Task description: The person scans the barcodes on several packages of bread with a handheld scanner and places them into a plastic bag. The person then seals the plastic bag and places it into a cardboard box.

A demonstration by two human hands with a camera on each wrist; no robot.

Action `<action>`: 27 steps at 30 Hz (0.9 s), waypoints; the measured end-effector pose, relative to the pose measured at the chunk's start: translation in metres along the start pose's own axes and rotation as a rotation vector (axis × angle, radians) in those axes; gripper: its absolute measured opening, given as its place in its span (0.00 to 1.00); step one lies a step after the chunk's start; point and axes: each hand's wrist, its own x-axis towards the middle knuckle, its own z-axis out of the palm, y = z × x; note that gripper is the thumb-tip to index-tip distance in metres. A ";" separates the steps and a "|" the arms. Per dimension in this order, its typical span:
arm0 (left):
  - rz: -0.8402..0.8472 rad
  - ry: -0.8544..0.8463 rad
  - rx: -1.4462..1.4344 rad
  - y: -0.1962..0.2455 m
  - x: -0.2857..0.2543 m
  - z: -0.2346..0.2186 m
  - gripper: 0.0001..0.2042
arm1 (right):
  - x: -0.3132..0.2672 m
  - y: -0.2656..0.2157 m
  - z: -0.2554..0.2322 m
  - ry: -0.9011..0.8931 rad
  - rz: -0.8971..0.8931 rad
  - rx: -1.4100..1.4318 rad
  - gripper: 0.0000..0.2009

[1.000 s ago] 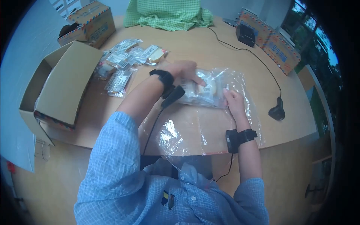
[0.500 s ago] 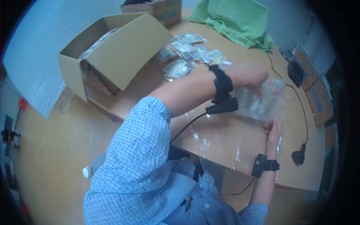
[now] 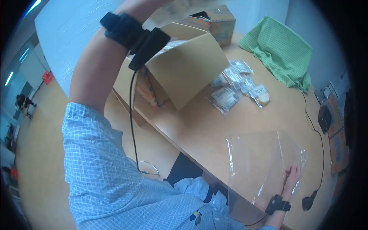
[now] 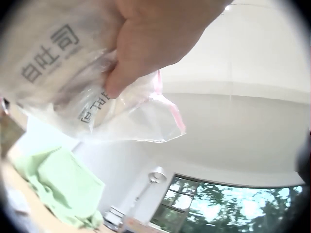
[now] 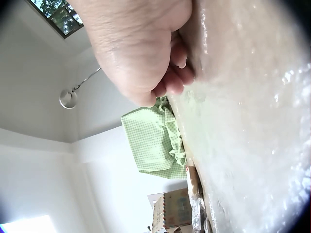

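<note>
My left hand (image 4: 160, 39) grips a clear plastic bag (image 4: 138, 119) with a pink strip along one edge. Inside it show white packs (image 4: 53, 53) with dark printed characters. In the head view that hand is past the top edge, and a blurred part of the bag (image 3: 172, 11) hangs over the open cardboard box (image 3: 188, 69). A large clear plastic sheet or bag (image 3: 249, 161) lies flat at the table's front. On it rests my right hand (image 3: 293, 175), fingers loosely curled, and in the right wrist view no thing shows between the fingers (image 5: 174, 82).
Several small packs of bread (image 3: 226, 99) lie behind the sheet. Farther back are another cardboard box (image 3: 222, 28) and a green checked cloth (image 3: 285, 50). At right are a black corded scanner (image 3: 308, 201), a black device (image 3: 325, 118) and a flat carton (image 3: 339, 147).
The left hand has lifted the filled bag off the clear sheet and carried it left and up toward the open box. The head view has turned left. The right hand has stayed by the sheet.
</note>
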 end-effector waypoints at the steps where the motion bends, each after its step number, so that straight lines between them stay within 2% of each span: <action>1: -0.012 0.007 0.127 -0.024 -0.006 0.003 0.14 | 0.000 -0.002 0.001 0.019 0.011 0.004 0.12; 2: -0.023 0.014 0.251 -0.040 -0.013 0.007 0.12 | 0.000 -0.001 0.002 0.040 0.023 0.009 0.11; 7: -0.004 0.037 0.362 -0.088 -0.046 0.038 0.09 | 0.004 0.006 0.001 0.060 -0.005 0.081 0.11; 9: 0.038 -0.048 0.392 -0.103 -0.057 0.049 0.08 | 0.003 0.006 0.004 0.097 -0.007 0.038 0.13; 13: -0.065 -0.153 0.391 -0.114 -0.051 0.040 0.09 | 0.003 0.004 0.004 0.100 -0.020 0.050 0.15; 17: -0.149 -0.098 0.277 -0.138 -0.051 0.053 0.10 | 0.004 0.004 0.005 0.103 0.004 0.030 0.14; 19: -0.064 -0.244 0.503 -0.151 -0.059 0.073 0.18 | 0.003 0.004 0.003 0.122 0.013 0.034 0.14; 20: -0.014 -0.507 0.508 -0.155 -0.066 0.075 0.18 | 0.003 0.004 0.004 0.123 0.000 0.036 0.14; 21: -0.002 -0.518 0.505 -0.160 -0.070 0.077 0.18 | 0.002 0.004 0.005 0.122 -0.010 0.037 0.13; 23: -0.315 -1.267 0.006 -0.144 -0.080 0.072 0.21 | 0.001 -0.001 0.010 0.135 -0.001 0.011 0.13; 25: -0.319 -1.183 -0.088 -0.148 -0.091 0.071 0.22 | -0.002 -0.006 0.012 0.137 -0.009 -0.012 0.13; 27: -0.204 -1.082 -0.255 -0.148 -0.102 0.068 0.22 | -0.003 -0.006 0.010 0.124 -0.015 -0.054 0.13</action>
